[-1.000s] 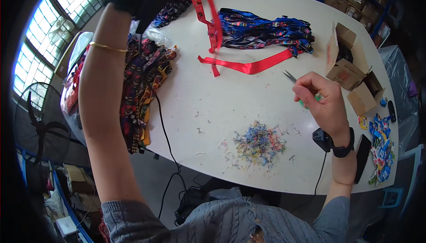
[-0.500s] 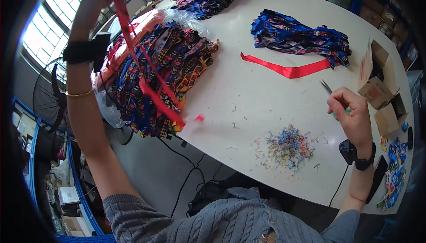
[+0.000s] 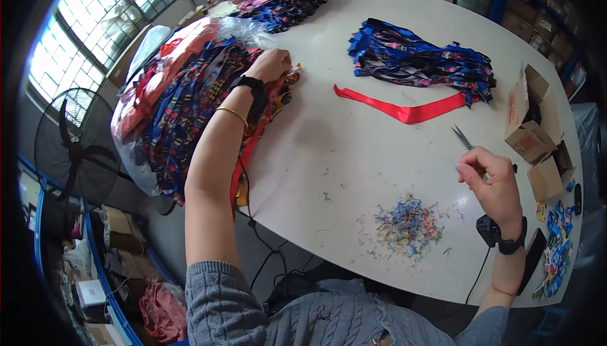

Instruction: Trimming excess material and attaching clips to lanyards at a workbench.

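Head view: left hand [image 3: 272, 64] has dropped from overhead onto the strap pile [image 3: 190, 99], fingers closed on it, its red ribbon laid down; right hand [image 3: 490, 181] grips scissors [image 3: 463, 138] beside the scraps [image 3: 404, 226].

Glossy red satin ribbon [image 3: 408, 111] lies on the smooth, matt white table [image 3: 354, 156]; the left-hand patterned cloth straps [image 3: 183, 105] sit in crinkly clear plastic; the scissors [image 3: 461, 137] are metal.

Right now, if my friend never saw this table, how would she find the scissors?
Start at the big white table and go to its right side, near the open cardboard boxes. The right hand holds the small scissors, blades poking out toward the red ribbon. They're the only shiny metal thing there.
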A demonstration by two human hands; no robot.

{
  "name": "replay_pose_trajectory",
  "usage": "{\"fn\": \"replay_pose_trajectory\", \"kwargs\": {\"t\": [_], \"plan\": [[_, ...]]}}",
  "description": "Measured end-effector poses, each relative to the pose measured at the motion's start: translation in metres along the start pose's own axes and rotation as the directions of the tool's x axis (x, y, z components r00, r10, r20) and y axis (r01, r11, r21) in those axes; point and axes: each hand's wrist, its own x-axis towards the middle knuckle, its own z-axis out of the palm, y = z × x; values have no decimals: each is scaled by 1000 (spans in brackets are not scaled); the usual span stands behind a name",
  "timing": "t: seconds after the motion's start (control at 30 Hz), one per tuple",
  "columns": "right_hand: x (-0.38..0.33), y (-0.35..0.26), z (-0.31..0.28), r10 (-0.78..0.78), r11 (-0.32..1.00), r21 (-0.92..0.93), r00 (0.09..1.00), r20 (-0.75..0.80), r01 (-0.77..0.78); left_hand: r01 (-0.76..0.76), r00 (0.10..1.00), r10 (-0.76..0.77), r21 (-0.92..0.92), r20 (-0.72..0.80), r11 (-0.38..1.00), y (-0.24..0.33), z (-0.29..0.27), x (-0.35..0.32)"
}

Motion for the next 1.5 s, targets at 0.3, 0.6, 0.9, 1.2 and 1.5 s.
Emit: {"fn": "replay_pose_trajectory", "kwargs": {"t": [0.3, 0.6, 0.9, 1.2, 1.5], "plan": [[-5, 5, -12, 4, 931, -347, 951, 310, 110, -199, 936, 196, 18, -292, 980, 93, 18, 39], [-6, 19, -12, 76, 893, -429, 896, 438, 134, -482, 874, 486, -92, 19, 871, 279, 95, 65], [-3, 25, -13, 80, 876, -458, 890, 448, 152, -430, 841, 506, -330, 194, 841, 269, 81, 84], [4, 43, -52, 228, 836, -544, 947, 226, -71, -392, 672, 533, -363, 514, 845, 212, -4, 11], [12, 80, -39, 392, 617, -763, 916, 89, -190, -338, 892, 362, -132, 272, 932, 201, 25, -9]]}}
